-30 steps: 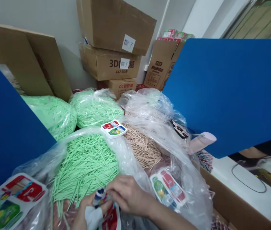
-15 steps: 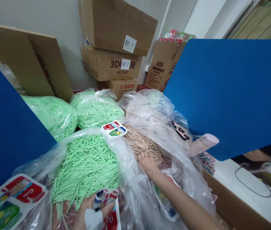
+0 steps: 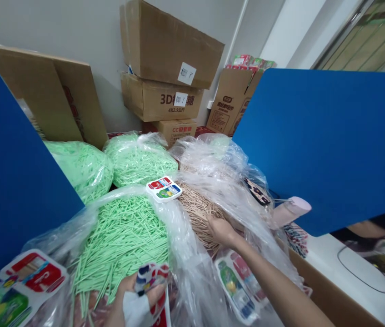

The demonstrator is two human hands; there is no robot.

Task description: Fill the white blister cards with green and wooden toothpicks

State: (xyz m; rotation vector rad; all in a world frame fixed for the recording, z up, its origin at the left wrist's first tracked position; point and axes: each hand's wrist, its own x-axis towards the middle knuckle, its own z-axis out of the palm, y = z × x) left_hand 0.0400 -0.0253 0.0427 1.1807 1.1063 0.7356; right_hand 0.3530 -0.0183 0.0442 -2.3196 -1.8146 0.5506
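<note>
1. Head view, landmark. The brown sticks (image 3: pixel 195 206) form a loose pile near the middle, their long axes mostly slanting from far left to near right, though many cross.
2. Head view, right hand (image 3: pixel 222 231). The nearer hand, it touches the near right part of the brown sticks. The pile extends ahead and leftward from its bent fingers; whether they grip any stick cannot be told.
3. Head view, left hand (image 3: pixel 126 286). It lies to the near left of the brown sticks, well apart from them, its fingers closed around a small printed wrapper (image 3: pixel 150 276).
4. Head view, edges. Transparent bag film (image 3: pixel 180 227) borders the brown sticks on both sides; its left fold separates them from the green sticks (image 3: pixel 127 236). A printed card (image 3: pixel 164 189) rests at their far left edge.
5. Head view, room. Between the folds the brown sticks lie exposed. Access appears easiest from their near right side, where the right forearm passes over a second card (image 3: pixel 236 285).
</note>
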